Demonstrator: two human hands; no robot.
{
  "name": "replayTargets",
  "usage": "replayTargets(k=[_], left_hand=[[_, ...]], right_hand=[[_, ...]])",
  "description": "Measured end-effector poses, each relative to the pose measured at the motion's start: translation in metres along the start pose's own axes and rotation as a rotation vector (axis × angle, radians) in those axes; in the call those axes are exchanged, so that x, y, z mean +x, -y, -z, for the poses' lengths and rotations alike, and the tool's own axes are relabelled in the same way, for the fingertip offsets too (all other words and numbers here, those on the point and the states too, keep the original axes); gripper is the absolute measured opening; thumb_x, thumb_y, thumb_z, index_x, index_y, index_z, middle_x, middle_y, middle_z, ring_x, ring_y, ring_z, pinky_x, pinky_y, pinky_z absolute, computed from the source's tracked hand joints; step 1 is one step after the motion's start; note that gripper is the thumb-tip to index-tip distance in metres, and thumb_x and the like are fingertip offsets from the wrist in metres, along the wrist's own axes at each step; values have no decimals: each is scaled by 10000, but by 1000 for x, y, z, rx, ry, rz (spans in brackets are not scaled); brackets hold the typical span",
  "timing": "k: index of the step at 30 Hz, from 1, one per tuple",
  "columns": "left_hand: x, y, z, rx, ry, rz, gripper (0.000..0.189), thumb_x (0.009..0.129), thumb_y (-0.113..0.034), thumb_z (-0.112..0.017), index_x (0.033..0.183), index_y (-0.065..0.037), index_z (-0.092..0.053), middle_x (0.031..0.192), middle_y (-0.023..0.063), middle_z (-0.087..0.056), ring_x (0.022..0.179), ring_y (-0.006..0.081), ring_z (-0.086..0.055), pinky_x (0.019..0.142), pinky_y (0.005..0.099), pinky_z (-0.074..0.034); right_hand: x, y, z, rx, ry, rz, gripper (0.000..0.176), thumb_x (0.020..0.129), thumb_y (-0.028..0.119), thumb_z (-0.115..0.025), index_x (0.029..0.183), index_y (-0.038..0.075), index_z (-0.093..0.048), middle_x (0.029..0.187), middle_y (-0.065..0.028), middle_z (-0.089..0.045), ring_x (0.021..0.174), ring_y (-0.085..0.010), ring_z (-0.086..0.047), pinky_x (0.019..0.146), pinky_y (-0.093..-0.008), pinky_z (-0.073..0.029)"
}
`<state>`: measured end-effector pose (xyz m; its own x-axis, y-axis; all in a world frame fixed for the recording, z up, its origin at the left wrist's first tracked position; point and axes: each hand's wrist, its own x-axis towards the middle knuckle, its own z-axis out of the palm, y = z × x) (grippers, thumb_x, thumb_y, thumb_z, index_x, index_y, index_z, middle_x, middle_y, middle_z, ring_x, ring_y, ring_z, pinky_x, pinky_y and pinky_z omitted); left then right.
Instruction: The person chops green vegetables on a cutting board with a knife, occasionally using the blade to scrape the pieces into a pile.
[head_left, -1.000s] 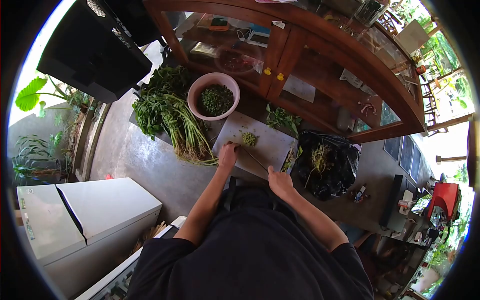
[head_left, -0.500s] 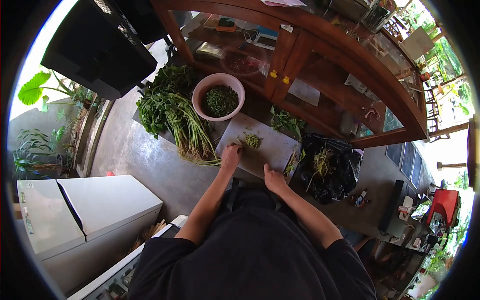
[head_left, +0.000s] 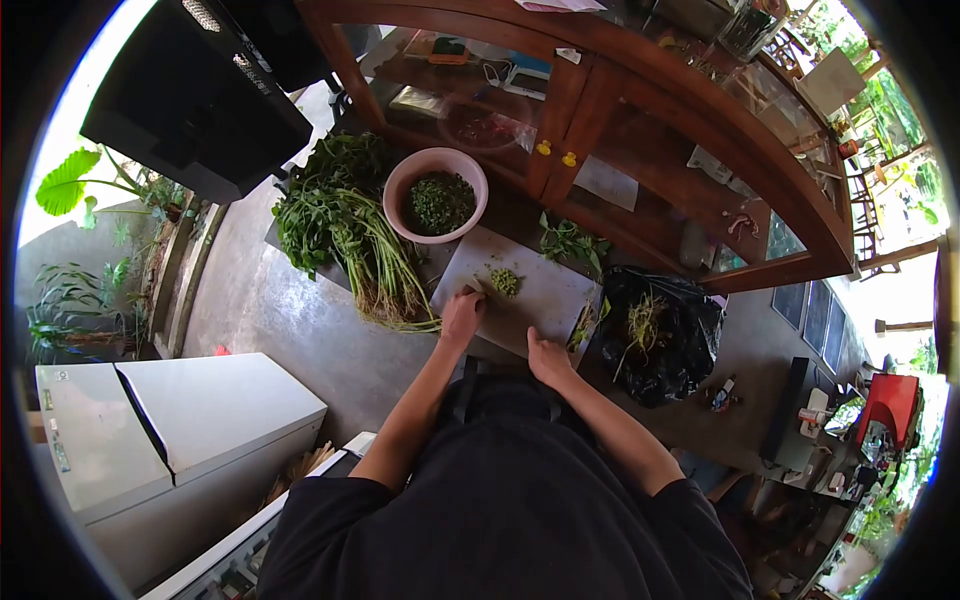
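Note:
A pale cutting board (head_left: 540, 276) lies in front of me with a small heap of chopped green bits (head_left: 504, 282) on it. My left hand (head_left: 463, 313) is closed at the board's left side, beside the heap; a small dark item shows at its fingertips, too small to name. At the board's near edge rests my right hand (head_left: 548, 358), thumb pointing forward and fingers curled; whatever it grips is hidden. Long-stemmed leafy greens (head_left: 350, 225) with roots lie to the left. Behind the board, a pink basin (head_left: 393, 205) holds chopped greens (head_left: 440, 203).
A black plastic bag (head_left: 660, 370) with root scraps (head_left: 645, 322) on it sits right of the board. Leafy sprigs (head_left: 572, 245) lie behind the board. A wooden glass-door cabinet (head_left: 565, 130) stands at the back. A white fridge (head_left: 215, 400) is at the left.
The view has shifted very slightly. Both hands stay almost where they were, and the heap on the board looks the same.

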<state>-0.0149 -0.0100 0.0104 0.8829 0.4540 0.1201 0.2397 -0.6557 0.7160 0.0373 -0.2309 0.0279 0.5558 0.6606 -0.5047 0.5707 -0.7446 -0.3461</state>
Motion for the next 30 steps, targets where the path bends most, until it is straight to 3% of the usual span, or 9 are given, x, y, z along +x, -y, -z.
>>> replayTargets(k=[3, 7, 12, 16, 18, 24, 30], left_hand=[[-2, 8, -3, 32, -22, -58, 176, 789, -67, -623, 935, -37, -718, 955, 167, -657, 868, 381, -624, 776, 446, -514], [-1, 11, -5, -33, 40, 43, 183, 791, -67, -619, 943, -38, -717, 969, 168, -655, 917, 382, -612, 821, 440, -500], [1, 12, -4, -53, 94, 60, 192, 794, -67, -617, 958, -41, -715, 998, 166, -651, 981, 376, -595, 857, 440, -485], [3, 10, -6, 22, 79, 19, 210, 799, -59, -608, 984, -47, -706, 1017, 166, -647, 992, 379, -591, 852, 449, -486], [4, 8, -6, 30, 63, -12, 214, 801, -56, -604, 991, -48, -704, 1024, 166, -646, 994, 380, -588, 851, 451, -485], [5, 5, -6, -14, 65, 67, 221, 783, -35, -599, 975, -45, -708, 1001, 170, -651, 965, 385, -598, 852, 452, -489], [4, 8, -9, -29, 34, 32, 238, 757, -31, -606, 968, -42, -714, 994, 171, -653, 957, 385, -603, 843, 451, -491]], right_hand=[[2, -1, 1, -39, -29, 21, 512, 916, 123, -370, 1409, -7, -332, 969, -247, -673, 869, -389, -671, 749, -503, -543], [-7, -9, 1, -14, 18, -14, 523, 926, 118, -315, 1432, -14, -286, 1003, -289, -654, 907, -425, -655, 801, -514, -523], [-14, -16, -1, -20, -89, -22, 416, 972, 213, -387, 1322, -10, -365, 876, -248, -675, 821, -415, -667, 716, -517, -533], [-23, -11, 11, -75, -114, -29, 379, 963, 225, -435, 1269, 3, -397, 862, -219, -682, 775, -391, -680, 664, -492, -550], [-26, -9, 18, -34, -156, -17, 332, 972, 265, -458, 1166, 2, -402, 798, -228, -667, 744, -418, -661, 647, -522, -528], [-36, 0, 37, -27, -177, 48, 322, 966, 248, -466, 1132, -22, -408, 728, -217, -651, 709, -422, -649, 622, -540, -512], [-41, 9, 47, -8, -133, 54, 273, 943, 209, -469, 1082, -25, -442, 756, -225, -662, 733, -423, -662, 634, -536, -530]])
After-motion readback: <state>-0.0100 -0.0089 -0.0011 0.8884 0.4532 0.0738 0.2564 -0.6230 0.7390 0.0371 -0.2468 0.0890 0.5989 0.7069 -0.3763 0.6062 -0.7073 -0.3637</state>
